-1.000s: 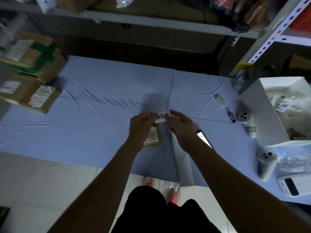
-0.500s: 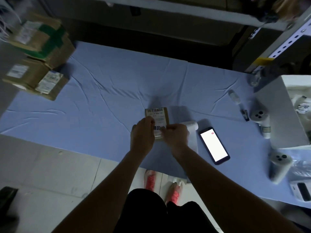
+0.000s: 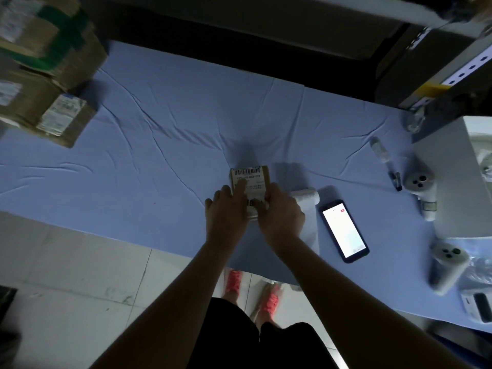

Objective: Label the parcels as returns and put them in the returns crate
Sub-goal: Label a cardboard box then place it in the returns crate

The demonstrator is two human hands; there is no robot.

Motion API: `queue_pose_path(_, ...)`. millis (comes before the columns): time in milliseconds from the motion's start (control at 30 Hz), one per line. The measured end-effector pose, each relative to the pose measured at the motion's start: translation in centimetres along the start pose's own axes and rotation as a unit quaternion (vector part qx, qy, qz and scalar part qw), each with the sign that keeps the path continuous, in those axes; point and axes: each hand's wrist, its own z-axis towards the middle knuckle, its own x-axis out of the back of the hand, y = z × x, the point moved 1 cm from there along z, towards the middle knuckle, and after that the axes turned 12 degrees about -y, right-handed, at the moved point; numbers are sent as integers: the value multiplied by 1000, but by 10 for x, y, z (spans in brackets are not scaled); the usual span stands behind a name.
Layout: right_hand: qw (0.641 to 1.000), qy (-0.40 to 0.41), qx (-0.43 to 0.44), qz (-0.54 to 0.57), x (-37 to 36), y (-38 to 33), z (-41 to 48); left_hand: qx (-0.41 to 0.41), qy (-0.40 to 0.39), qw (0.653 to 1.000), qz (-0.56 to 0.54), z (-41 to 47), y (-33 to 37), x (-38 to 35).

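1. Blue cloth [image 3: 159, 155] covers the worktop, with some creases in it; the picture is dim.
2. One small brown parcel [image 3: 262, 179] lies flat on the cloth, near the front edge of the worktop and about midway along it. A white label with a barcode is on its top face.
3. The left hand [image 3: 226, 209] rests on the left part of the parcel. Its fingers are straight and the forefinger [image 3: 241, 186] presses on the label.
4. The right hand [image 3: 283, 214] holds the parcel at its near right corner, with bent fingers closed on it. These fingers cover the near part of the label, so I cannot read what is under them.
5. A white label roll [image 3: 306, 199] lies just beside the right hand, and its paper strip runs toward the front edge.
6. A phone [image 3: 343, 230] with a lit screen lies to the right of the roll, close to it but apart.
7. At the right edge stands a white crate [image 3: 452, 182]; only its wall shows well.
8. Two white controllers [image 3: 420, 182] lie near that crate, and a pen [image 3: 382, 153] is beside the farther one.
9. Cardboard boxes [image 3: 40, 75], blurred, are stacked at the far left corner, well apart from the parcel.
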Motion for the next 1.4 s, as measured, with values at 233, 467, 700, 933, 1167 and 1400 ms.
queue_pose_path(233,985,41,108,132,-25,32,6,-21,-48,976,-212,-10,-17,2)
queue_pose_path(467,949,-43,75,303,-21,30,1,106,-179,854,-476,-11,-27,1)
queue_pose_path(700,946,-41,128,293,-13,0,-9,71,-171,867,-462,-27,-46,23)
queue_pose_path(933,924,-116,242,273,-15,-92,-55,163,-24,898,-407,-90,-105,104)
queue_pose_path(1167,891,-197,320,255,-57,-184,-139,215,63,890,-398,-186,-183,161)
queue_pose_path(1400,886,-256,325,209,-140,-313,-208,273,109,856,-425,-268,-319,194)
